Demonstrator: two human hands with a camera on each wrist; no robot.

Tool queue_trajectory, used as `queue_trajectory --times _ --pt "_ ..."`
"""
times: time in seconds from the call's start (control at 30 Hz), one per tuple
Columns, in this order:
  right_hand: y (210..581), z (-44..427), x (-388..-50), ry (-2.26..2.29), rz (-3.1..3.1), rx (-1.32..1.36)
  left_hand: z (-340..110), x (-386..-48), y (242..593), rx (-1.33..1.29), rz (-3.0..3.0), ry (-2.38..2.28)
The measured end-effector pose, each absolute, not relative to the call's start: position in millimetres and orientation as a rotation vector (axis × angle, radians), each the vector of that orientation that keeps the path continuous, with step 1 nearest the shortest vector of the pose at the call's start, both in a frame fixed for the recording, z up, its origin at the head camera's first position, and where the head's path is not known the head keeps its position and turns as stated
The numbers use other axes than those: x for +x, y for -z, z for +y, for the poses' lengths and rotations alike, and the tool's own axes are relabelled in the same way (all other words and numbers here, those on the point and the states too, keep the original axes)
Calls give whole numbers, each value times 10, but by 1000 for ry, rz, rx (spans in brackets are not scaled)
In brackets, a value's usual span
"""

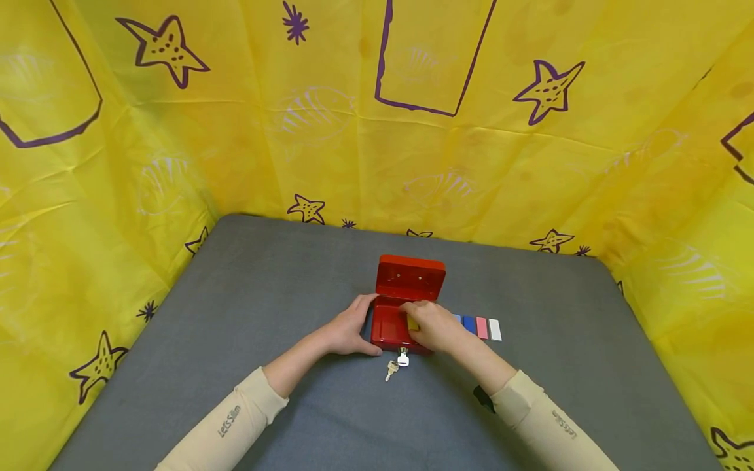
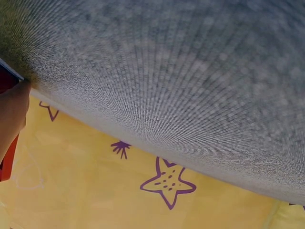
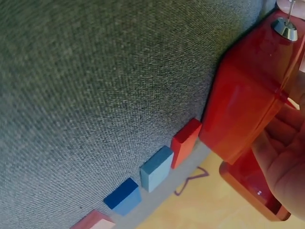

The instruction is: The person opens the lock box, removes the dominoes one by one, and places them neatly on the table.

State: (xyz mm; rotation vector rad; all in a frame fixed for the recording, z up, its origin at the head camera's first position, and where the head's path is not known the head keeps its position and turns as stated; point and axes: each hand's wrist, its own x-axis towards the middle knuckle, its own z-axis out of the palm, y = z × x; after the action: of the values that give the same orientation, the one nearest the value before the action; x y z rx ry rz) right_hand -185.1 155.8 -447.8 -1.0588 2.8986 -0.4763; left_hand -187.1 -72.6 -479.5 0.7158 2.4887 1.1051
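A red cash box (image 1: 384, 335) stands on the grey table with its lid (image 1: 410, 276) raised at the back. My left hand (image 1: 346, 327) holds the box's left side, thumb at the front corner and fingers near the back corner. Inside the box, at its right part, my right hand (image 1: 434, 324) pinches a yellow block (image 1: 412, 323), mostly covered by the fingers. In the right wrist view that hand (image 3: 288, 167) reaches over the box wall (image 3: 238, 107). A key (image 1: 403, 358) sits in the front lock, and a second key (image 1: 391, 369) hangs beside it.
Right of the box runs a row of blocks: red (image 3: 186, 143), light blue (image 3: 157, 169), dark blue (image 1: 468, 324), pink (image 1: 482, 328) and white (image 1: 495, 330). Yellow patterned cloth (image 1: 353, 150) surrounds the table (image 1: 283, 275) at the back and sides.
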Motion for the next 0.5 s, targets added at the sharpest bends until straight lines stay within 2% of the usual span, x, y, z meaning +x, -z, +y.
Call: queue_trajectory --times 0.5 --pt "4434 1617 -1841 574 2838 -861 -727 -1870 4789 714 2490 -1107"
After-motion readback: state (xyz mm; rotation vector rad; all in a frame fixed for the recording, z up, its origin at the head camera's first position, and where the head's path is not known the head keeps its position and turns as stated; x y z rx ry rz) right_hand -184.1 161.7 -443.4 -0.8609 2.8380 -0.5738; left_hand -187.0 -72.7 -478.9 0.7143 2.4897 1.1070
